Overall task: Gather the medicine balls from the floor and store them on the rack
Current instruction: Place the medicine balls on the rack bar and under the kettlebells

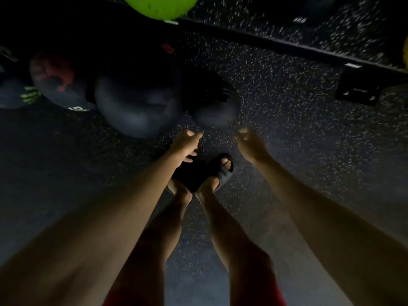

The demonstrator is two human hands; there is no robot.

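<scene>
Quick count, it's pretty dark in here: four dark medicine balls on the floor, meaning one green-marked ball (13, 96), one red-marked ball (59, 85), one big plain ball (136, 107) and one smaller plain ball (216, 111). Plus one lime-green ball (159, 5) up top. One black rail (265, 43), one bolted foot plate (357, 89). Two hands: left hand (187, 142), right hand (247, 140). Two black slides (223, 171).
</scene>
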